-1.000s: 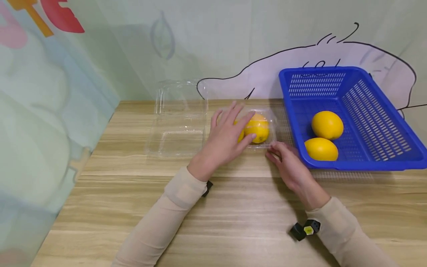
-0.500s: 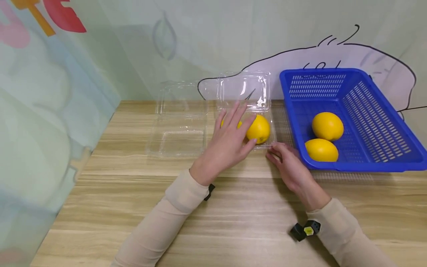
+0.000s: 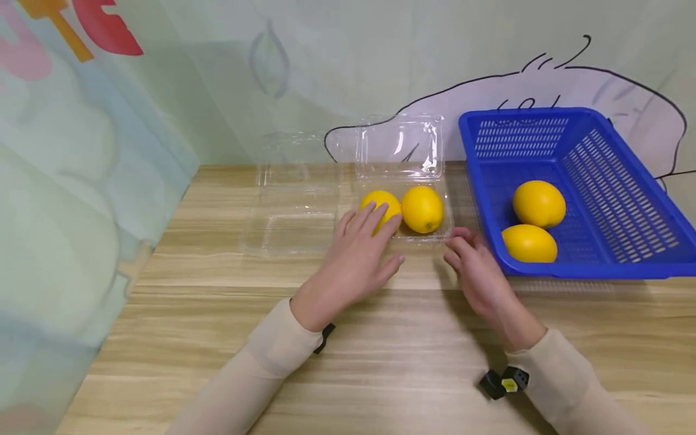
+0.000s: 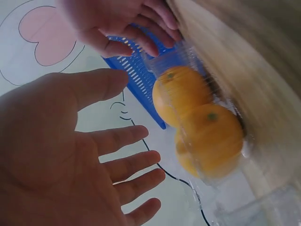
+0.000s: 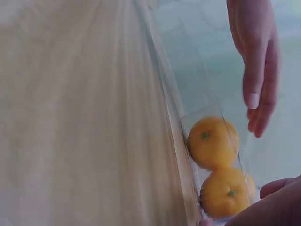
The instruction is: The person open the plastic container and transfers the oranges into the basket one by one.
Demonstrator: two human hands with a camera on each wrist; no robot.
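Observation:
Two oranges, a left one [image 3: 382, 208] and a right one [image 3: 422, 209], sit side by side in a clear plastic clamshell box [image 3: 421, 239]. Its lid [image 3: 399, 148] stands raised at the back, in front of the wall. My left hand [image 3: 353, 263] is over the front left of the box, fingers spread and overlapping the left orange in the head view. The left wrist view shows its palm [image 4: 47, 141] with nothing in it. At the box's front right corner is my right hand [image 3: 481, 275], its fingers loosely bent right by the rim.
A second clear clamshell box [image 3: 296, 232] stands with its lid up on the left. To the right, a blue plastic basket [image 3: 603, 270] holds two more oranges [image 3: 538, 203]. The wooden table [image 3: 380, 374] ends at a printed wall behind the boxes.
The lid, down over the oranges a second ago, has swung up and back. My left hand has drawn back toward me, and my right hand has shifted slightly away from the corner.

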